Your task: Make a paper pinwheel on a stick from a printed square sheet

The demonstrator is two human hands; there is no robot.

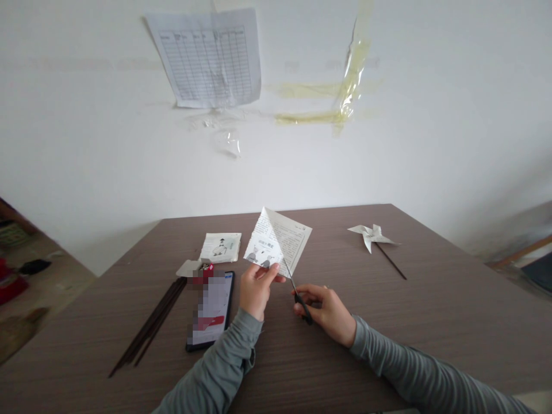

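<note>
From the head camera, your left hand (257, 290) pinches a folded square of white printed paper (278, 241) by its lower corner, thumb and fingers closed on it, holding it up above the brown wood-grain table (431, 310). Your right hand (328, 310) is closed around the dark handles of a small pair of scissors (296, 292), whose thin blades point up and left and meet the paper's lower edge, just beside your left thumb. Whether the blades are parted is too small to tell.

Left of your left hand, a black smartphone (212, 310) lies flat on the table with its screen lit. Beside it lies a bundle of thin dark sticks (150, 328), running diagonally. Behind the phone sits a small stack of white printed sheets (221, 247). Well off to the right lies a white paper pinwheel on a dark stick (376, 241). On the white wall, a printed table sheet (209, 57) hangs crooked near strips of yellowed tape (340, 98).
</note>
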